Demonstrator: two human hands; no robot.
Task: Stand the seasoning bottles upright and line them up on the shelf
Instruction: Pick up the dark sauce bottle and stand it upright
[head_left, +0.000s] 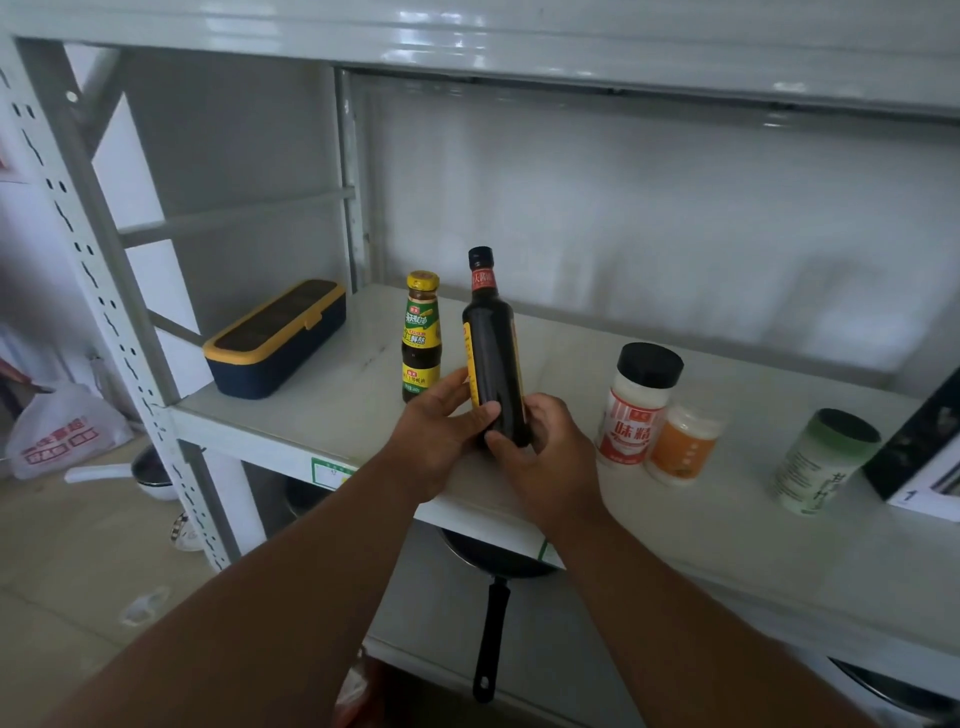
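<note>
Your left hand (441, 431) and right hand (540, 457) clasp the base of the upright dark bottle (493, 358) between them, above the shelf (322, 410).

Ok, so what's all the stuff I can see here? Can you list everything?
tall sauce bottle: one, dark with black cap, upright, held in both hands at the shelf's front
small sauce bottle: one, dark with yellow cap and labels, upright just left of the tall one
red-label jar: one, white with black lid, right of the hands
orange-label jar: one, white, against the red-label jar
green-label jar: one, pale green, dark lid, further right
lidded box: one, navy with yellow rim, shelf's left end
shelf: white metal
frying pan: one, black, on the level below
plastic bag: one, white, floor at left
left hand: grip on bottle's lower part
right hand: grip on bottle's base
</note>
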